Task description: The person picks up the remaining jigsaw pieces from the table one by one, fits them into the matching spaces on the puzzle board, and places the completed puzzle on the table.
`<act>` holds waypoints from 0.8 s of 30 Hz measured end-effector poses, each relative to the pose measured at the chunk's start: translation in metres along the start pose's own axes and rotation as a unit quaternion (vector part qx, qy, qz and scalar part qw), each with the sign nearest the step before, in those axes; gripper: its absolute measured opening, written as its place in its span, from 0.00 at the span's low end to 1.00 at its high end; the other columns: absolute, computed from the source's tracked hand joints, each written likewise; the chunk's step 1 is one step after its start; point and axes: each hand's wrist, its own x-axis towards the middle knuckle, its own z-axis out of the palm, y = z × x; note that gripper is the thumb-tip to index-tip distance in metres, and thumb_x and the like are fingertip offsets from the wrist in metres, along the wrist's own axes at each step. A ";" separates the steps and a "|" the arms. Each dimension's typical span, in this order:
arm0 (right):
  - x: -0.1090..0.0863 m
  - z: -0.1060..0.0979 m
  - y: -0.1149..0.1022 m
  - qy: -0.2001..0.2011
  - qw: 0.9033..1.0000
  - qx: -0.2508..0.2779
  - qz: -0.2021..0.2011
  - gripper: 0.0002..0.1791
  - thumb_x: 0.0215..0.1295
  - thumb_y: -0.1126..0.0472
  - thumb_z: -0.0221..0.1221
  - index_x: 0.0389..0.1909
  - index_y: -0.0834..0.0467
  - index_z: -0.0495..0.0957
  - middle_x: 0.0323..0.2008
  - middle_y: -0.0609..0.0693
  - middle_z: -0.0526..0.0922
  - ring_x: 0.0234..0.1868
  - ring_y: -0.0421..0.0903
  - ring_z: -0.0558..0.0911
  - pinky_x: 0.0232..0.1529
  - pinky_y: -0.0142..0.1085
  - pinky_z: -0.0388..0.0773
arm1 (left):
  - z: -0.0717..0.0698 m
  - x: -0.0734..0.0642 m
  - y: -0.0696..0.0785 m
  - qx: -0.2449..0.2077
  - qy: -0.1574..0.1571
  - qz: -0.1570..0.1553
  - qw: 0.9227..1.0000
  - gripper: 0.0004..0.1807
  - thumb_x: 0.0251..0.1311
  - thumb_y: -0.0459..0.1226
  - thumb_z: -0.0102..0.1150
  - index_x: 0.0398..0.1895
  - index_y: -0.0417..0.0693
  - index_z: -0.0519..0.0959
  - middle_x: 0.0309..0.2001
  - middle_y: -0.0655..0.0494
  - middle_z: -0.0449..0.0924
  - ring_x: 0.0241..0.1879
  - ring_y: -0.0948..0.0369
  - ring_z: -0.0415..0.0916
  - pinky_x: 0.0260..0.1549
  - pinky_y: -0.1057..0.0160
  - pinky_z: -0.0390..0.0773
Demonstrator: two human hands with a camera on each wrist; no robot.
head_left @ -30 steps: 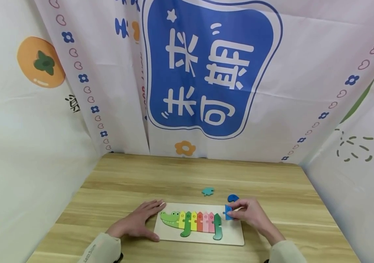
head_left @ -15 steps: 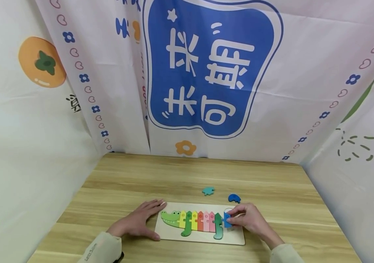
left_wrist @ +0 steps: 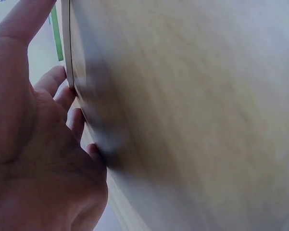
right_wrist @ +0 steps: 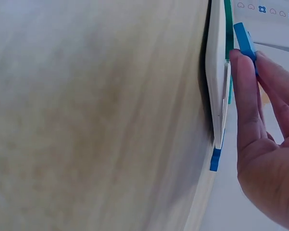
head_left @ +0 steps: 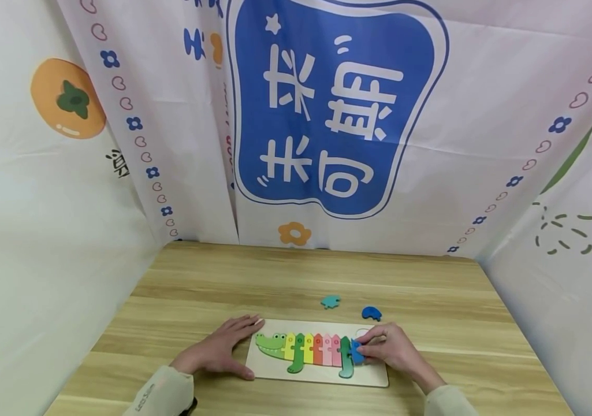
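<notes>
A pale wooden puzzle board (head_left: 316, 377) lies on the table, with a crocodile made of coloured pieces; its green head (head_left: 270, 342) is at the left. Between thumb and fingertips my right hand (head_left: 397, 348) pinches a blue puzzle piece (head_left: 356, 353), over the board's right part beside the dark green leg piece (head_left: 346, 358). The right wrist view shows the blue piece (right_wrist: 244, 41) tilted above the board. My left hand (head_left: 219, 349) is spread at the board's left end, fingers at the back corner and thumb at the front one.
Behind the board lie two loose pieces, a teal one (head_left: 331, 301) and a dark blue curved one (head_left: 371, 313). The wood-grain table (head_left: 212, 277) is enclosed by printed white cloth (head_left: 186, 190) at the back and both sides.
My right hand has brought the blue piece left and toward the front, from the board's back right to close beside the dark green leg piece. The left hand stays in place.
</notes>
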 end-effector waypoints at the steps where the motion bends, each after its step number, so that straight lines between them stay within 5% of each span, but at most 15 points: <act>1: 0.000 0.001 0.000 0.000 1.000 -0.004 -0.002 0.11 0.59 0.68 0.73 0.43 0.63 0.89 0.41 0.54 0.86 0.35 0.45 0.87 0.33 0.37 0.89 | 0.000 0.000 0.000 0.001 -0.001 -0.001 1.000 0.62 0.47 0.64 0.76 0.83 0.56 0.56 0.83 0.50 0.52 0.82 0.41 0.44 0.78 0.32 0.44; 24: 0.002 0.004 0.002 0.021 0.993 -0.110 -0.036 0.07 0.55 0.64 0.76 0.34 0.58 0.90 0.32 0.48 0.87 0.33 0.44 0.81 0.31 0.30 0.81 | 0.000 -0.001 0.000 -0.005 0.000 -0.004 1.000 0.62 0.48 0.63 0.76 0.83 0.56 0.56 0.83 0.52 0.52 0.82 0.41 0.44 0.77 0.31 0.44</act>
